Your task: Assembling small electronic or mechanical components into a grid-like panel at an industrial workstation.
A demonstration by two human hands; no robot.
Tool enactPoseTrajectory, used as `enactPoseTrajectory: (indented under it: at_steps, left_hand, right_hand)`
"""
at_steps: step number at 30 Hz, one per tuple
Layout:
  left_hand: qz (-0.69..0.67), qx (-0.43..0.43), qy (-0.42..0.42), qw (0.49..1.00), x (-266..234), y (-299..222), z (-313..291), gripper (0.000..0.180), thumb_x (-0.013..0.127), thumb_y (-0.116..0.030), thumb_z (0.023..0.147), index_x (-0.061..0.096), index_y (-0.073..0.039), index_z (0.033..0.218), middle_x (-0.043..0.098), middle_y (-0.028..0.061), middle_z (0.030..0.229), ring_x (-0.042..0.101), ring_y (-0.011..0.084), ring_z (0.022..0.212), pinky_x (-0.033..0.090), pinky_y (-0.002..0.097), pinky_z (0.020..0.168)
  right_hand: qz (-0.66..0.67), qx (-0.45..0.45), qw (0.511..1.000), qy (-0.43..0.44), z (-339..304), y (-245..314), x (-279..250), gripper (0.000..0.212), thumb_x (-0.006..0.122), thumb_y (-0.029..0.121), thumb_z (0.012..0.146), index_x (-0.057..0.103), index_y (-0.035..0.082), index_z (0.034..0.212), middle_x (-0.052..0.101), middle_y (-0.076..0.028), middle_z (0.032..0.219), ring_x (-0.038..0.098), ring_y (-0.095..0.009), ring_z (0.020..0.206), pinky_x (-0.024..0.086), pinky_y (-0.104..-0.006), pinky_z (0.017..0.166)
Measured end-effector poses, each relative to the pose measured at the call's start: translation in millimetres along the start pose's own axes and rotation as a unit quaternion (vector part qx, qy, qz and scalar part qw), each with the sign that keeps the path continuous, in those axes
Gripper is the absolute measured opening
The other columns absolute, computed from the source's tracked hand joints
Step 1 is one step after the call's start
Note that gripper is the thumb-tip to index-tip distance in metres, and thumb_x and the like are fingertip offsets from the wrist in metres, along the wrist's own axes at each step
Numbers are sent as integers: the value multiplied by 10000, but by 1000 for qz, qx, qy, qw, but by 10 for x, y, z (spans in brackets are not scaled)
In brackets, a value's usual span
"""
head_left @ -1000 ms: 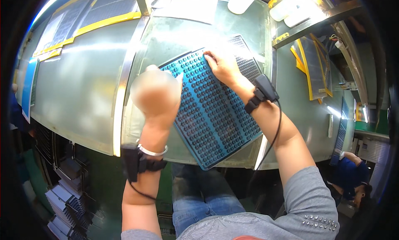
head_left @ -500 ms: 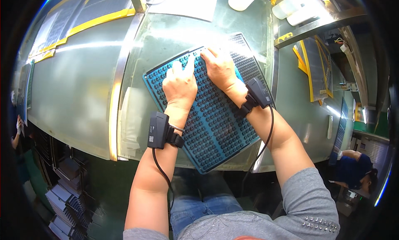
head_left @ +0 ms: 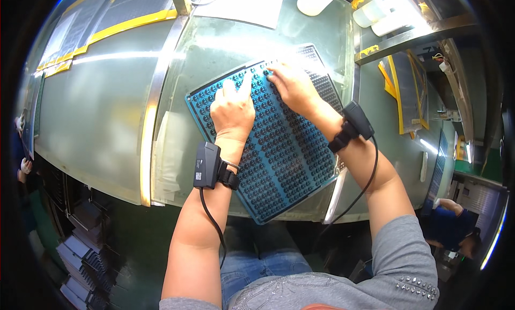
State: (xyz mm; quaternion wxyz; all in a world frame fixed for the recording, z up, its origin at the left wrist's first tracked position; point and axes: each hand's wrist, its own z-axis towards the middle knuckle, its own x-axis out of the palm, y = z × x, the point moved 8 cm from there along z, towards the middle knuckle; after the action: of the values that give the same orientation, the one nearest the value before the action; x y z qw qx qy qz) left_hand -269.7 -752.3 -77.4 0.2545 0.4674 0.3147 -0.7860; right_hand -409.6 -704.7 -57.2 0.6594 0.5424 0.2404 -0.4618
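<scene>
In the head view, a blue panel with rows of black shapes (head_left: 271, 168) is laid slantwise on the glassy bench top (head_left: 212, 58), its near corner brought to the front edge, with a finely patterned dark panel (head_left: 316, 68) seen by its upper right side. The left hand (head_left: 233, 109) is rested on the blue panel, index finger extended, and the right hand (head_left: 294, 87) is held at its far edge; whether anything is gripped by either cannot be told.

Blue, black-patterned panel (head_left: 271, 144); flat, askew on the table (head_left: 177, 90)
</scene>
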Motion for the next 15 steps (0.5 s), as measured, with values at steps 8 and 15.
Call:
enactPoseTrajectory:
  at_steps: [8, 15]
  left_hand:
    - [-8, -1, -8, 1000, 0, -3, 1, 438, 662, -158, 835, 665, -284, 1254, 564, 55, 883, 635, 254, 782, 559, 370, 637]
    - [14, 2, 5, 1000, 1, -18, 10, 448, 684, -179, 817, 665, -260, 1257, 571, 73, 917, 633, 266, 794, 557, 372, 641]
  right_hand:
    - [-278, -170, 943, 64, 88, 331, 250, 172, 597, 119, 809, 663, 19, 932, 605, -173, 1010, 586, -321, 987, 484, -466, 862]
    - [-111, -169, 975, 93, 144, 266, 151, 90, 596, 56, 800, 588, 3, 873, 582, -167, 903, 594, -352, 830, 496, -438, 765]
